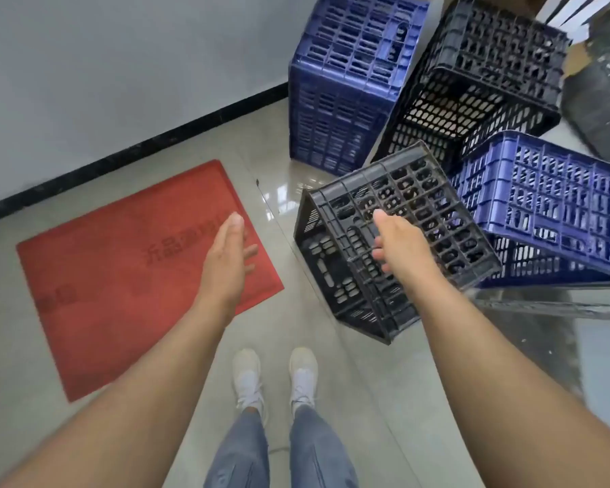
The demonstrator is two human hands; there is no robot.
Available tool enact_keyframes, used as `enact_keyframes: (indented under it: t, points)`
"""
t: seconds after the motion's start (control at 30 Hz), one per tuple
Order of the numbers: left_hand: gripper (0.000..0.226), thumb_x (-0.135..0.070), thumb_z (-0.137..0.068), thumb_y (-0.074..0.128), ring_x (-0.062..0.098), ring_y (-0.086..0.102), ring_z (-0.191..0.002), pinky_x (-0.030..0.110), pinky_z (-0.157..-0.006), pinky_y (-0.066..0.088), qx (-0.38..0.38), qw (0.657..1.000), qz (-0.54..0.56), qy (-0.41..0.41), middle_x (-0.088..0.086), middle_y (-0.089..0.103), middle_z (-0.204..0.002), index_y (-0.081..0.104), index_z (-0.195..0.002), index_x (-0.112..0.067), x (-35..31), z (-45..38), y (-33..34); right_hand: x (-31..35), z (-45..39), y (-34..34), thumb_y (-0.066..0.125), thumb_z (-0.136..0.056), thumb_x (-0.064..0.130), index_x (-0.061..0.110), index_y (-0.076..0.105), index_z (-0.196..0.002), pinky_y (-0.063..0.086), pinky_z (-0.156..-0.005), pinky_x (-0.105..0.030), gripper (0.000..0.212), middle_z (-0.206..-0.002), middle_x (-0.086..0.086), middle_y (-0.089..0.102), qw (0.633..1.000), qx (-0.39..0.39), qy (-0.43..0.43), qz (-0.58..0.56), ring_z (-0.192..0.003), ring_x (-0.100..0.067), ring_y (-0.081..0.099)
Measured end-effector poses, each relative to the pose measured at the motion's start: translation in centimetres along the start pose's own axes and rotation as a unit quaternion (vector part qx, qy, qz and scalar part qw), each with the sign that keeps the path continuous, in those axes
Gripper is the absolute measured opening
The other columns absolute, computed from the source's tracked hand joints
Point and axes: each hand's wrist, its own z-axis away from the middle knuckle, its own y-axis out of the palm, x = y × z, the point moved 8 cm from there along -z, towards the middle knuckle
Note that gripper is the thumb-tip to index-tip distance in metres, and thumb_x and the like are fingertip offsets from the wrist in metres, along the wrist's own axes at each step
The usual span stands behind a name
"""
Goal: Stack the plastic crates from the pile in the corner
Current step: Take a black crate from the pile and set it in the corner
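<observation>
Several plastic crates lie jumbled by the wall. The nearest black crate (434, 209) lies tipped on its side on the floor. Behind it a second black crate (479, 75) leans at an angle, a blue crate (349, 82) stands on end at the wall, and another blue crate (550, 206) lies tilted to the right. My right hand (398, 246) is over the nearest black crate with its fingers at the grid of the upper face; whether they hook into it I cannot tell. My left hand (228, 257) hovers with straight fingers over the red mat, holding nothing.
A red floor mat (120, 276) lies on the tiled floor at the left, below a grey wall with a black skirting (138, 149). A glass-topped surface (560, 304) juts in at the right. Dark bags (603, 86) sit at the far right. My feet (275, 378) stand below.
</observation>
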Motion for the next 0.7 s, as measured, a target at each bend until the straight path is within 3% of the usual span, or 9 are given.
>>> enact_keyframes:
  t: [0.07, 0.17, 0.27, 0.43, 0.6, 0.7]
  points:
    - [0.053, -0.049, -0.097, 0.027, 0.012, 0.059, -0.104, 0.040, -0.096, 0.047, 0.000, 1.000, 0.015, -0.024, 0.002, 0.049, -0.137, 0.032, -0.144, -0.026, 2.0, -1.3, 0.2, -1.1, -1.2, 1.2, 0.034, -0.096, 0.045, 0.021, 0.056, -0.092, 0.043, -0.101, -0.049, 0.033, -0.108, -0.007, 0.059, 0.999, 0.011, 0.011, 0.034, -0.107, -0.026, 0.057]
    - [0.052, -0.049, -0.097, 0.028, 0.012, 0.060, -0.104, 0.044, -0.098, 0.046, 0.002, 0.998, 0.024, -0.053, 0.001, 0.050, -0.133, 0.033, -0.144, -0.027, 5.5, -3.0, 0.4, -3.3, -3.2, 3.6, 0.036, -0.097, 0.043, 0.015, 0.050, -0.132, 0.036, -0.103, -0.040, 0.047, -0.136, -0.009, 0.053, 0.992, 0.029, 0.015, 0.119, -0.126, -0.028, 0.048]
    - [0.052, -0.049, -0.097, 0.028, 0.010, 0.060, -0.102, 0.042, -0.096, 0.047, 0.001, 0.998, 0.023, -0.065, -0.001, 0.051, -0.129, 0.033, -0.144, -0.027, 8.2, -4.7, 0.3, -5.2, -5.4, 6.0, 0.040, -0.096, 0.044, 0.016, 0.032, -0.147, 0.033, -0.105, -0.044, 0.059, -0.149, -0.013, 0.038, 0.980, 0.034, 0.026, 0.192, -0.134, -0.033, 0.039]
    - [0.052, -0.048, -0.097, 0.028, 0.011, 0.060, -0.104, 0.037, -0.093, 0.048, 0.007, 0.997, 0.022, -0.079, -0.003, 0.050, -0.127, 0.033, -0.143, -0.026, 11.7, -7.0, 0.8, -7.7, -7.9, 9.2, 0.041, -0.097, 0.041, 0.013, 0.017, -0.151, 0.031, -0.107, -0.047, 0.065, -0.154, -0.014, 0.027, 0.967, 0.018, 0.043, 0.251, -0.137, -0.034, 0.034]
    - [0.052, -0.049, -0.097, 0.027, 0.011, 0.061, -0.104, 0.038, -0.094, 0.048, 0.006, 0.997, 0.016, -0.081, -0.003, 0.051, -0.128, 0.035, -0.143, -0.027, 13.5, -8.1, 1.1, -7.6, -8.4, 9.3, 0.044, -0.097, 0.040, 0.010, 0.035, -0.138, 0.042, -0.089, -0.044, 0.051, -0.138, -0.013, 0.047, 0.938, -0.085, -0.001, 0.337, -0.120, -0.034, 0.051]
    - [0.050, -0.048, -0.097, 0.028, 0.010, 0.062, -0.102, 0.040, -0.094, 0.049, 0.004, 0.997, 0.017, -0.077, -0.002, 0.052, -0.127, 0.037, -0.141, -0.027, 14.0, -8.4, 1.1, -7.5, -8.6, 9.3, 0.046, -0.096, 0.037, 0.010, 0.038, -0.131, 0.043, -0.082, -0.042, 0.045, -0.132, -0.013, 0.052, 0.923, -0.098, -0.023, 0.372, -0.112, -0.037, 0.057]
